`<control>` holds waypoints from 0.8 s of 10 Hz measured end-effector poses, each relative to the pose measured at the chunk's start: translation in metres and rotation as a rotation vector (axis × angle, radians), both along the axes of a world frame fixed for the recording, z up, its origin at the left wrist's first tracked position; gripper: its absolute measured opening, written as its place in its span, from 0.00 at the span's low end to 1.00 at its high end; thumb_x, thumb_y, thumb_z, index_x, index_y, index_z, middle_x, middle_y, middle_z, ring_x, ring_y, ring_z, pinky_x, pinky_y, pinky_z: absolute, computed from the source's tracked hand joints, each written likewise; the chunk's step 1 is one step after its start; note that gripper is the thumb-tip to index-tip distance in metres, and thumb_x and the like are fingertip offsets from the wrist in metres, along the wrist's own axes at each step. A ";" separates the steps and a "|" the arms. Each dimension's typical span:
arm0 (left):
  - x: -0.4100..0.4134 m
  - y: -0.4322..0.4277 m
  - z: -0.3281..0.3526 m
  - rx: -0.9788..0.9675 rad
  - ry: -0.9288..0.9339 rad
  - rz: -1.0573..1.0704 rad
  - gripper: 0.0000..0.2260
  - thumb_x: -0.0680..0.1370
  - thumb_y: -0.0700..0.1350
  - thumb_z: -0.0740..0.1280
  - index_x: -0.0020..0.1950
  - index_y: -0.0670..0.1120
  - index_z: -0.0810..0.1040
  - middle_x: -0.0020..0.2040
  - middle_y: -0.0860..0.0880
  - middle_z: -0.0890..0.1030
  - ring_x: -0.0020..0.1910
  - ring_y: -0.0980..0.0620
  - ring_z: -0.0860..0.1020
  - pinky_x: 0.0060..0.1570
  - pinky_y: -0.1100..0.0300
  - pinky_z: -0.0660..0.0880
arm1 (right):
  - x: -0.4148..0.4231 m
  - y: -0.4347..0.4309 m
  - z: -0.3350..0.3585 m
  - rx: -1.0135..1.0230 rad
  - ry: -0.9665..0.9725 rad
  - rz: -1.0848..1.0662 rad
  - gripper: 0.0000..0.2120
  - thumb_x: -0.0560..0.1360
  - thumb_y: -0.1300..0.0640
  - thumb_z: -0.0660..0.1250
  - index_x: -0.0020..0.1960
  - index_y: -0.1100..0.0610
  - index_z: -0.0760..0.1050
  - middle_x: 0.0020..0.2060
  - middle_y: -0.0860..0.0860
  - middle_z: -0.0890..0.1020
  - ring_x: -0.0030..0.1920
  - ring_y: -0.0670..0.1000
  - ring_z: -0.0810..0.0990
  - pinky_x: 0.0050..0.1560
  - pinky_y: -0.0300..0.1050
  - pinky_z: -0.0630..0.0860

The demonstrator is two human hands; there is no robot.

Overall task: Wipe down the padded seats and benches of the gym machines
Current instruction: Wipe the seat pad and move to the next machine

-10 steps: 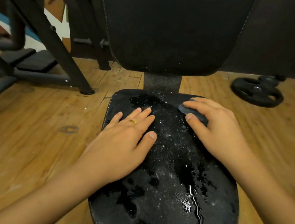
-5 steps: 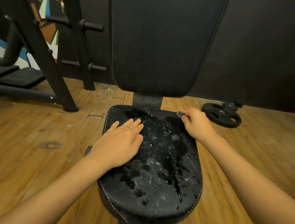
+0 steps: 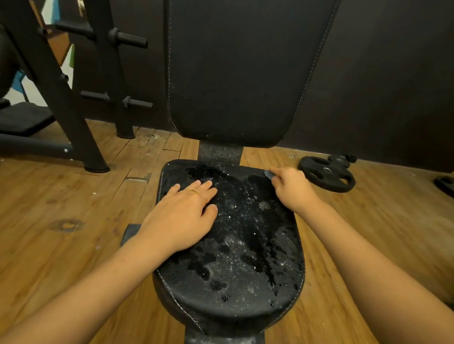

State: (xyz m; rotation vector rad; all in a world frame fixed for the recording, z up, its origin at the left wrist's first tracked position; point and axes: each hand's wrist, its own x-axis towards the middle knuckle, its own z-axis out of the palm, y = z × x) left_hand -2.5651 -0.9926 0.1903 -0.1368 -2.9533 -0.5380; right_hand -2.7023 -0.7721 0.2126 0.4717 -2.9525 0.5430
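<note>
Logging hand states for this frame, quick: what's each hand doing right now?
Left hand: open, fingers straight, flat on the wet seat.
Right hand: closed, gripping a small grey wiping pad at the seat's far right corner.

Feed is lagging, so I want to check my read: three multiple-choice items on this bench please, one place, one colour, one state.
1. Where on the seat is the right hand with its small grey cloth? A. near end B. far right corner C. left edge
2. What colour is the seat? A. black B. red C. white
3. How is the seat's surface? A. dry B. torn open C. wet
Key: 1 B, the hand grips the cloth at the corner nearest the weight plate; 2 A, black upholstery, pale stitching; 3 C, droplets and dark patches beside the flat left hand.
</note>
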 end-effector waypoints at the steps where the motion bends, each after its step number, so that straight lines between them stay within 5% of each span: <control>1: 0.001 0.000 0.001 -0.009 -0.002 -0.001 0.23 0.85 0.54 0.52 0.80 0.52 0.59 0.81 0.55 0.55 0.79 0.57 0.52 0.77 0.53 0.46 | -0.004 -0.007 0.001 -0.066 -0.023 -0.050 0.16 0.84 0.59 0.57 0.68 0.60 0.76 0.61 0.60 0.80 0.62 0.60 0.77 0.62 0.51 0.73; 3: 0.001 0.001 -0.002 -0.004 0.009 0.003 0.23 0.84 0.54 0.52 0.80 0.53 0.59 0.80 0.55 0.56 0.79 0.57 0.53 0.77 0.53 0.46 | 0.036 0.020 -0.009 0.079 -0.057 0.053 0.23 0.84 0.57 0.55 0.78 0.59 0.60 0.73 0.57 0.70 0.72 0.58 0.69 0.67 0.47 0.66; 4: 0.001 0.000 -0.002 -0.001 0.012 0.011 0.23 0.84 0.54 0.52 0.80 0.53 0.59 0.80 0.55 0.56 0.79 0.57 0.53 0.77 0.53 0.47 | 0.044 0.030 0.006 0.111 -0.222 0.095 0.28 0.84 0.53 0.56 0.81 0.55 0.51 0.80 0.53 0.58 0.79 0.54 0.56 0.75 0.46 0.55; 5: 0.001 0.001 -0.001 -0.002 0.012 0.010 0.23 0.84 0.54 0.52 0.80 0.53 0.60 0.80 0.55 0.56 0.79 0.57 0.53 0.77 0.53 0.47 | 0.035 0.031 0.014 0.167 -0.199 0.139 0.28 0.84 0.52 0.57 0.81 0.54 0.53 0.78 0.53 0.61 0.78 0.55 0.59 0.75 0.48 0.58; 6: 0.002 0.000 -0.002 -0.007 0.011 0.010 0.23 0.84 0.54 0.52 0.80 0.53 0.60 0.80 0.55 0.56 0.79 0.56 0.53 0.77 0.52 0.47 | 0.024 0.023 0.003 0.029 -0.022 0.157 0.21 0.84 0.57 0.56 0.76 0.57 0.66 0.74 0.55 0.69 0.75 0.55 0.66 0.72 0.44 0.60; 7: 0.001 0.001 -0.002 -0.011 0.008 0.012 0.23 0.84 0.54 0.52 0.80 0.53 0.59 0.80 0.55 0.56 0.79 0.56 0.53 0.77 0.52 0.47 | 0.014 0.018 -0.010 -0.151 0.025 0.072 0.19 0.83 0.60 0.56 0.72 0.58 0.72 0.73 0.55 0.72 0.74 0.53 0.67 0.75 0.46 0.58; 8: 0.003 0.001 -0.002 -0.009 0.010 0.014 0.23 0.84 0.54 0.52 0.80 0.53 0.60 0.80 0.55 0.56 0.79 0.56 0.53 0.77 0.52 0.47 | 0.024 0.014 -0.013 -0.133 0.046 0.038 0.19 0.83 0.58 0.57 0.72 0.59 0.72 0.69 0.54 0.76 0.70 0.55 0.72 0.72 0.48 0.67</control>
